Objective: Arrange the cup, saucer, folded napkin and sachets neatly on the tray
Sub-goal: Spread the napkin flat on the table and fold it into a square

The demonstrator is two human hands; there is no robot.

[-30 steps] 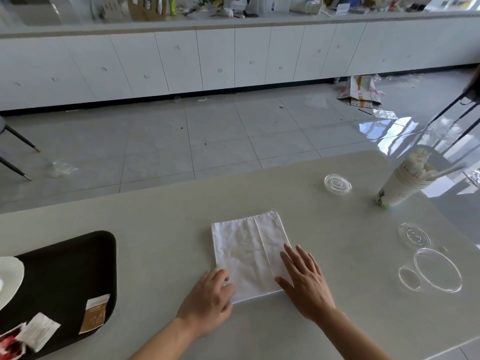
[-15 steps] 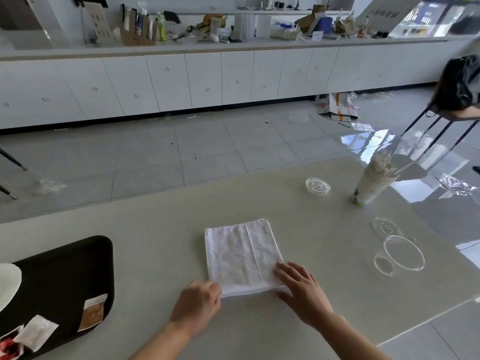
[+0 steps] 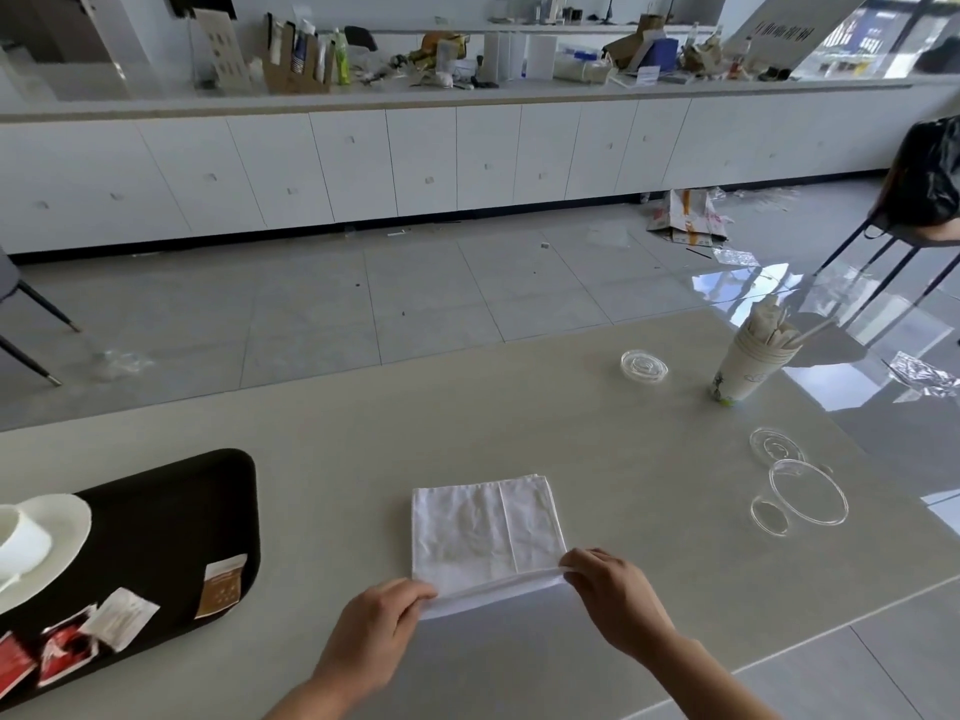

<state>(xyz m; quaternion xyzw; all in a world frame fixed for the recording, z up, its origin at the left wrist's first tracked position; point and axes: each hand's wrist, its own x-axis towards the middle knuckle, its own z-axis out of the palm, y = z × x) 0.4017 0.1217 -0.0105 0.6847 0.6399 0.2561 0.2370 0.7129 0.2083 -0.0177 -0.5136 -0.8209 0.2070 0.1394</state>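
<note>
Pale table [image 3: 519,423] in a cluttered workroom, white cabinets behind. Left hand [image 3: 376,634] and right hand [image 3: 618,600] pinched on the near corners of the white napkin [image 3: 485,537], 1 corner each, near edge raised slightly off the table — likely so the cloth can be folded over again, or lifted flat without losing its crease. Rest of the napkin lying flat, a fold line running down its right part. Off to the left, well apart from the napkin, black tray [image 3: 156,511] already carrying the saucer [image 3: 62,537] with the cup [image 3: 21,543] on it, and several sachets [image 3: 221,589] scattered loosely — placed, not yet tidied. Napkin judged the last item still off the tray. Far right: paper cup [image 3: 743,371] of sticks and clear lids [image 3: 808,491], no part of the job.
</note>
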